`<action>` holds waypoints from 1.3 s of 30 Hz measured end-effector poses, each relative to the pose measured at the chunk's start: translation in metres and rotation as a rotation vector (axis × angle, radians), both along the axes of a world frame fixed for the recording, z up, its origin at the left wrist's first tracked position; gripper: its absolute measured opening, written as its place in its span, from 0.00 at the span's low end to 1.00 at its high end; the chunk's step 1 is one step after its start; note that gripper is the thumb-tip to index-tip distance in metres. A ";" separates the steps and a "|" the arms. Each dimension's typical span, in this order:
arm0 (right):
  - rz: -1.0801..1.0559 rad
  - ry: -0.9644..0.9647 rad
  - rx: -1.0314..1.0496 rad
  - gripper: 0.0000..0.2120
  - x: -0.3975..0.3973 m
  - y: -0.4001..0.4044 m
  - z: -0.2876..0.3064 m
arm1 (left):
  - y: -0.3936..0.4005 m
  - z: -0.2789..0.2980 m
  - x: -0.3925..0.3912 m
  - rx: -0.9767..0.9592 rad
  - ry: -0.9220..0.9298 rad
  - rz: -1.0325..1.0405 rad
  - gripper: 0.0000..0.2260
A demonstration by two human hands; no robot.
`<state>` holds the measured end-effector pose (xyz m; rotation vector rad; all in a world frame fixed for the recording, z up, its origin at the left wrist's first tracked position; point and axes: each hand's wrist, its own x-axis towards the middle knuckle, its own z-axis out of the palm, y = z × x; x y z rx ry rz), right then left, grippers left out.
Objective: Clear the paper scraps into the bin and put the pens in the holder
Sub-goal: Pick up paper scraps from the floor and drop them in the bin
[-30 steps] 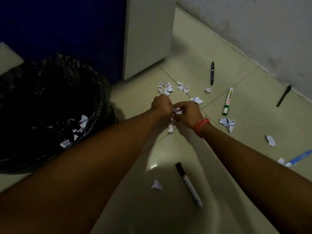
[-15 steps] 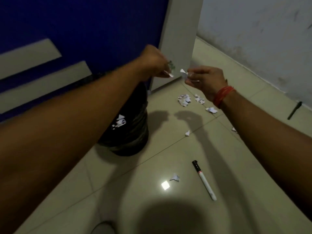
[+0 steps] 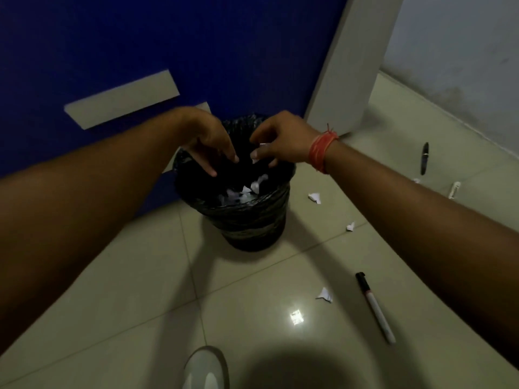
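Both hands hang over the round bin lined w/ a black plastic bag (image 3: pixel 247 220) at frame centre: left hand (image 3: pixel 209 141) has fingers spread downward and released, holding nothing, while right hand (image 3: pixel 280 141), w/ a red thread band (image 3: pixel 321 148) on the wrist, pinches a small white paper bit (image 3: pixel 263 144) between thumb & fingers. White torn paper scraps (image 3: pixel 244 192) lie inside the bin; more scraps (image 3: pixel 314 197) sit on the pale tiled floor (image 3: pixel 140 290) right of it. A white marker w/ black cap (image 3: pixel 375 306) lies lower right, a black pen (image 3: pixel 424 158) at right edge; a white shoe (image 3: pixel 206 367) shows at bottom centre.
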<state>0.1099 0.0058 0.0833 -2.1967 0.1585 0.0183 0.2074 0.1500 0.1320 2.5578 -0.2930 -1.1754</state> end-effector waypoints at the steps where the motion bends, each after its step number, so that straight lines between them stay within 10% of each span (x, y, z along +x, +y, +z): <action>1: -0.024 -0.020 0.071 0.14 -0.001 -0.002 0.004 | -0.005 0.002 0.002 0.007 -0.033 0.007 0.15; 8: -0.545 -0.171 0.483 0.04 -0.042 -0.090 -0.004 | -0.105 0.011 -0.015 -0.222 -0.707 -0.103 0.10; 11: -0.800 -0.050 0.400 0.05 -0.086 -0.150 -0.051 | -0.160 -0.008 -0.051 -0.450 -0.569 -0.266 0.09; 16: -1.001 0.355 0.137 0.17 -0.170 -0.213 -0.131 | -0.231 -0.098 -0.095 -0.238 -0.199 -0.418 0.13; 25: -1.070 0.741 -0.205 0.28 -0.198 -0.215 -0.215 | -0.268 -0.281 -0.096 0.501 -0.131 -0.260 0.62; 32: -0.948 0.492 -0.263 0.18 -0.132 -0.220 -0.225 | -0.288 -0.276 -0.108 0.091 -0.281 -0.102 0.45; 39: -0.693 0.490 -0.322 0.40 -0.084 -0.248 -0.226 | -0.296 -0.277 -0.086 -0.170 -0.279 -0.180 0.51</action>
